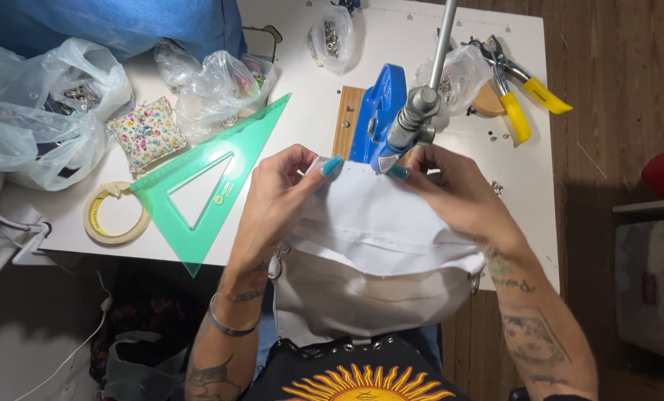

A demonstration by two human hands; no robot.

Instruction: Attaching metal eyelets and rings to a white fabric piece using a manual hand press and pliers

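Fingers: both hands pinch the far edge of the white fabric piece, thumbs and forefingers closed narrow on the cloth, right under the press head.
Table: white top, filling the upper frame, with everything else resting on it.
White fabric piece: folded, draped from the table edge down toward the person's lap, centre of view; its top edge sits at the base of the press.
Blue hand press: at 12 o'clock from the fabric, on a wooden base, its metal lever rising toward the camera.
Green set square: at 9 o'clock from the fabric, flat, just beside the left hand.
Left hand: grips the fabric's left corner.
Right hand: grips the fabric's right corner.
Yellow-handled pliers: at 2 o'clock, well apart from the hands.
Tape roll: at 9 o'clock, touching the set square's corner.
Floral pincushion: at 10 o'clock, near clear plastic bags.
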